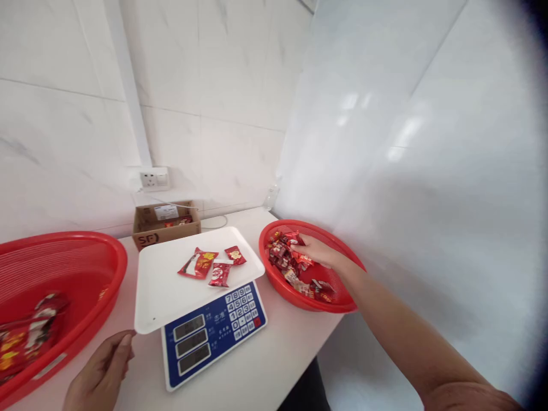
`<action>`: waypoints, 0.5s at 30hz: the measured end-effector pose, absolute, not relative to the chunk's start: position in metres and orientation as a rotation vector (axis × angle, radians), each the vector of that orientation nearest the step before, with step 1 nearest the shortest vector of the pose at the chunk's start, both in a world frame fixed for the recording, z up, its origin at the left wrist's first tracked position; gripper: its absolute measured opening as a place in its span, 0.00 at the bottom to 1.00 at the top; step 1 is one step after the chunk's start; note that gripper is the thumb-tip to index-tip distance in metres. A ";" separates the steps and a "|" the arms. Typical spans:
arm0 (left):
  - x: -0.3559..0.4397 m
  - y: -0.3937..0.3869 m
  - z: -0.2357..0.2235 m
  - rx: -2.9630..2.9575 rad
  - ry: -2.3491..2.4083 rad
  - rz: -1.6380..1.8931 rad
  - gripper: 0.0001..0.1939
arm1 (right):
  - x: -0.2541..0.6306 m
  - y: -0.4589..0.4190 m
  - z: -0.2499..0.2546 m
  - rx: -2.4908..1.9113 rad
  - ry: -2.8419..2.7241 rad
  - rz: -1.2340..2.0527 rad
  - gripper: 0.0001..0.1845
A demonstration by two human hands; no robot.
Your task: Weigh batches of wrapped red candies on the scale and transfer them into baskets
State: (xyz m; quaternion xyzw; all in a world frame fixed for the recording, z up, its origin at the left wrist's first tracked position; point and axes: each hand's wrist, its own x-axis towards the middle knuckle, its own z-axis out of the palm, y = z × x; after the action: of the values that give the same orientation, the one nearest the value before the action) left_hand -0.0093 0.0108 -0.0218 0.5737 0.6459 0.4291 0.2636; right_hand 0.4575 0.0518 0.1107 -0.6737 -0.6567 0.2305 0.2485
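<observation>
My right hand (pixel 315 251) reaches into the red plastic basket (pixel 308 305) on the right. Its fingers are closed around a small red snack packet (pixel 293 237), partly hidden, among several other small wrapped snacks (pixel 280 254). My left hand (pixel 103 368) is beside the near left corner of the white weighing tray (pixel 171 285), thumb against its curled fingers, with nothing visible in it. On that tray lie a larger red packet (pixel 199 264) and two small red packets, one in the middle (pixel 220 274) and one farther right (pixel 235 255).
Under the tray, the blue scale panel (pixel 214 337) shows number keys and three dark displays. A large red basket (pixel 115 268) with big red packs (pixel 34 337) stands at left. Behind are a cardboard box (pixel 166 233) and a wall socket (pixel 149 179). Walls bound the table's back and right.
</observation>
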 end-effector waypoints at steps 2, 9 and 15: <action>-0.006 0.008 -0.013 1.523 1.735 1.106 0.23 | 0.425 0.061 0.118 -1.762 -1.935 0.560 0.15; 0.001 0.002 0.003 1.495 1.748 1.071 0.24 | 0.316 0.097 0.120 -1.601 -2.275 0.402 0.12; 0.002 0.000 0.002 1.471 1.706 1.093 0.24 | 0.296 0.113 0.118 -1.669 -2.318 0.250 0.12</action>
State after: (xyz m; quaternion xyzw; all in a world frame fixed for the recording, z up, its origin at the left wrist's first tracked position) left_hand 0.0018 0.0003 0.0022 0.5579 0.6469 0.4146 0.3135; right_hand 0.2959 0.1130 0.1181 -0.5766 -0.8008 0.0863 0.1370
